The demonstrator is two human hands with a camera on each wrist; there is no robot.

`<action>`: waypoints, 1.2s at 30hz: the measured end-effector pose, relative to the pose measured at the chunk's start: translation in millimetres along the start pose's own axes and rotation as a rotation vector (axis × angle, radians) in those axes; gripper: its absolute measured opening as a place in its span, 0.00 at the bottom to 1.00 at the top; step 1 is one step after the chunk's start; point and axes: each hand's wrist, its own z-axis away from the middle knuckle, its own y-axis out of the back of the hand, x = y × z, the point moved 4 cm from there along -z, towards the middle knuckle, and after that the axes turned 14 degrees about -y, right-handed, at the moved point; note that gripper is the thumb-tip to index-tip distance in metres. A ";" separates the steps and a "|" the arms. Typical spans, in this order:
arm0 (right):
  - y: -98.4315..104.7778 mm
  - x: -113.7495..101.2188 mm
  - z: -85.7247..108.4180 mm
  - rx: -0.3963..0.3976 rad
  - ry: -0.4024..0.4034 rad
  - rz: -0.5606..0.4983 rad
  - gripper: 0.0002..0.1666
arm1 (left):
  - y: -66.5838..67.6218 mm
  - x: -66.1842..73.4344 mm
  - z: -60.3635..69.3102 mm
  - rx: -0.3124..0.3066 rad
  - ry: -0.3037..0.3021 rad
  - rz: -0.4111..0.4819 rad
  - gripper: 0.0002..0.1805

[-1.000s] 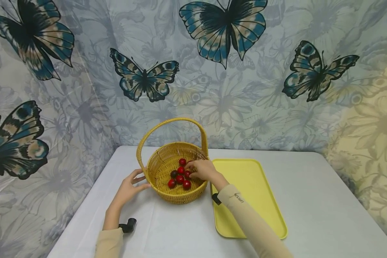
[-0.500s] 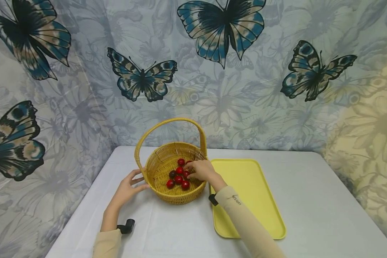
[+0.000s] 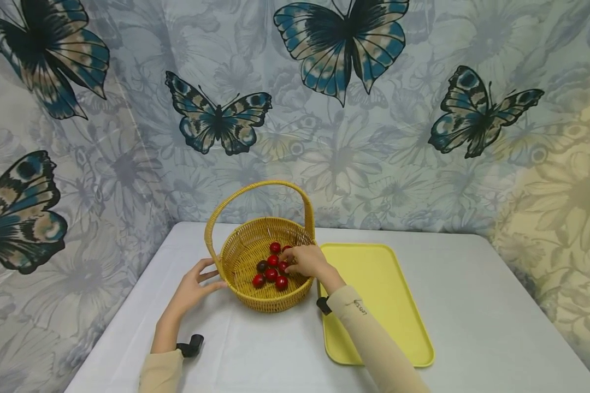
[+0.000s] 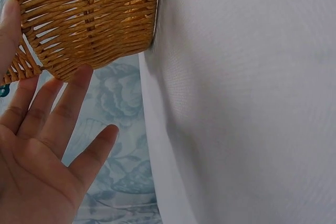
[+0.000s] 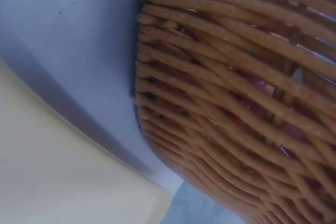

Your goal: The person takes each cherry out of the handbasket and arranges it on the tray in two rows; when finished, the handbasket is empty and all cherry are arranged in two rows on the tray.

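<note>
A yellow wicker basket (image 3: 270, 303) with a tall arched handle stands on the table, several red cherries (image 3: 271, 274) and a dark one lying inside. My left hand (image 3: 193, 286) is at the basket's left side. In the left wrist view its fingers (image 4: 65, 108) are spread and nearly straight, some touching the wicker. My right hand (image 3: 307, 261) reaches over the right rim, thumb and finger around a red cherry (image 3: 283, 267) among the others. The right wrist view shows only the basket's outer wall (image 5: 220, 103), with red glimpsed through the gaps; that hand is out of its sight.
A yellow rectangular tray (image 3: 383, 305) lies right of the basket, under my right forearm. A white cloth (image 3: 472, 305) covers the table. Behind and at the sides hangs a floral backdrop (image 3: 344, 158) with large butterflies.
Both hands and the basket hold almost the same places. The whole view has shifted very slightly; the right fingers stay among the cherries.
</note>
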 end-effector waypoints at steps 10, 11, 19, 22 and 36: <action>-1.3 1.7 -2.3 0.082 -0.010 -0.114 0.15 | 3.0 1.7 1.1 0.004 -0.013 -0.004 0.39; -1.4 2.2 -2.1 0.085 -0.016 -0.126 0.15 | 2.9 1.8 1.1 0.000 -0.013 -0.008 0.39; 0.5 4.6 0.3 0.120 -0.011 -0.208 0.17 | 1.4 1.4 -0.1 -0.001 -0.015 -0.009 0.38; 1.4 5.8 1.9 0.134 -0.015 -0.243 0.17 | 1.0 1.4 -0.1 -0.003 -0.013 -0.009 0.38; 4.9 9.7 4.2 0.177 -0.043 -0.404 0.18 | -0.7 -0.3 -0.5 -0.006 -0.012 0.009 0.39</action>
